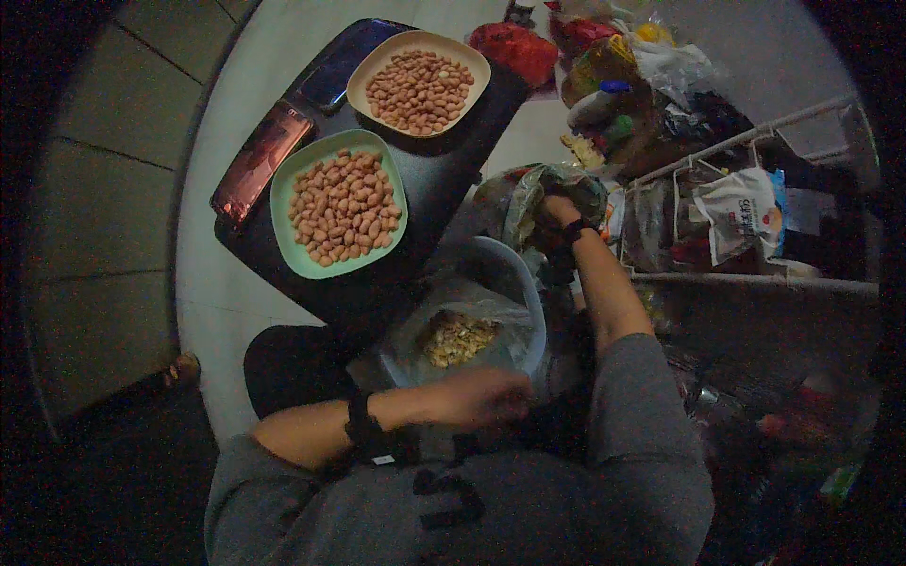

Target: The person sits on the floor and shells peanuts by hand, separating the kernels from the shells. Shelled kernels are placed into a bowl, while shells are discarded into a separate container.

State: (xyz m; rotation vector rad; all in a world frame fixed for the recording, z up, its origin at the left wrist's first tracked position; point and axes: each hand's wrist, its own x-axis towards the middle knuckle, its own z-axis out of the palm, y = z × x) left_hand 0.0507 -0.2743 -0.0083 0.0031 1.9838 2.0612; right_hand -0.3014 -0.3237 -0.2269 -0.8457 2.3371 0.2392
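Observation:
My left hand [488, 397] is a blur in front of a lined bucket [541, 332]; its fingers are too smeared to read. Pale shells or husks [460, 339] lie in the clear plastic liner. To the right, my right hand [559, 210] reaches into a greenish plastic bag [524, 205], whose folds hide the fingers. Shelled peanuts [345, 205] fill a light green dish [279, 240] on a black stool or small table [439, 177]. Behind it, more peanuts [419, 92] lie in a cream dish [481, 67].
A copper-coloured phone [262, 163] and a dark blue phone-like object [354, 60] lie beside the dishes. Back right are a red bag [513, 53] and other plastic bags. A white wire rack [750, 279] with packages stands at the right.

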